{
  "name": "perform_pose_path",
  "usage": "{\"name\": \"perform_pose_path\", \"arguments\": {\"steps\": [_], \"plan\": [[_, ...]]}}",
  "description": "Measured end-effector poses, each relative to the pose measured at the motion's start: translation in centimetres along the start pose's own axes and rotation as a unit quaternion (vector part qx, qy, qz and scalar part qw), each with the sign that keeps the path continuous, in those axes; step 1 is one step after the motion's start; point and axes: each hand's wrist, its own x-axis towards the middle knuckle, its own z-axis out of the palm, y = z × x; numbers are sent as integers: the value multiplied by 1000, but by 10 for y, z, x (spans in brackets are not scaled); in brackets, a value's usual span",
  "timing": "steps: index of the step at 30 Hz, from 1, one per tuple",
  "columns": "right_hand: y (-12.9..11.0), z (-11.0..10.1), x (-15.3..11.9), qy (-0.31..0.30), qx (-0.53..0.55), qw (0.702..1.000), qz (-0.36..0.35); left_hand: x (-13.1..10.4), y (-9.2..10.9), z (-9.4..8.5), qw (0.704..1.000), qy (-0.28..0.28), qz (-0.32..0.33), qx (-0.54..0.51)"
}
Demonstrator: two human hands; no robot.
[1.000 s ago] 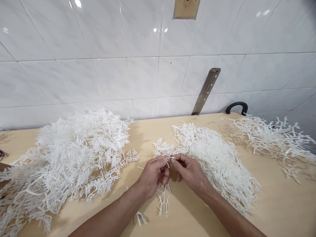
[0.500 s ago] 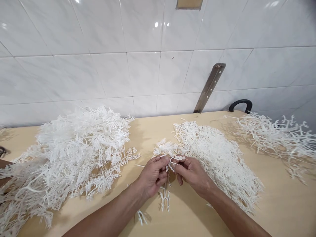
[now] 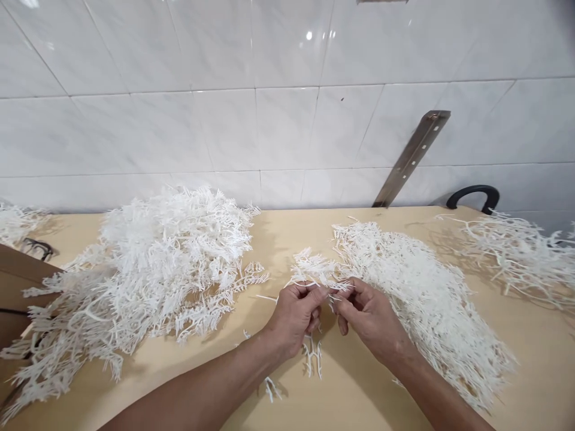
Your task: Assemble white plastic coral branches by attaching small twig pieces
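A: Which step is in hand here?

B: Close fingertip work on one small white sprig (image 3: 332, 292), I'd judge. It sits between the two hands, just above the table (image 3: 354, 389).

A: And how does each hand stand?

B: The left hand (image 3: 299, 314) is curled, pinching the sprig between thumb and finger. The right hand (image 3: 366, 311) pinches it from the other side, fingers bent. The strands overlap at the fingertips, so I can't tell whether it's one piece or two.

A: What lies around them?

B: A small bunch (image 3: 312, 266) just behind the fingers, a big heap (image 3: 179, 257) to the left, and a flatter pile (image 3: 417, 287) just beyond the right hand. One loose piece (image 3: 313, 356) lies on the table, on the near side of the hands.

A: So what does the next move call for?

B: A firm left pinch, I'd say, and small, light motions from the right. The branches look thin and could snag on the bunch, so lift clear before turning anything.
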Motion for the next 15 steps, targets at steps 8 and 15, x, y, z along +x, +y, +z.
{"name": "perform_pose_path", "arguments": {"steps": [8, 15], "plan": [[-1, 4, 1, -44, 33, 998, 2, 2, -1, -2, 1000, 7, 6, -10], [-7, 4, -1, -47, 20, 999, 2, 6, 0, -5, 999, -17, -11, -47]]}}
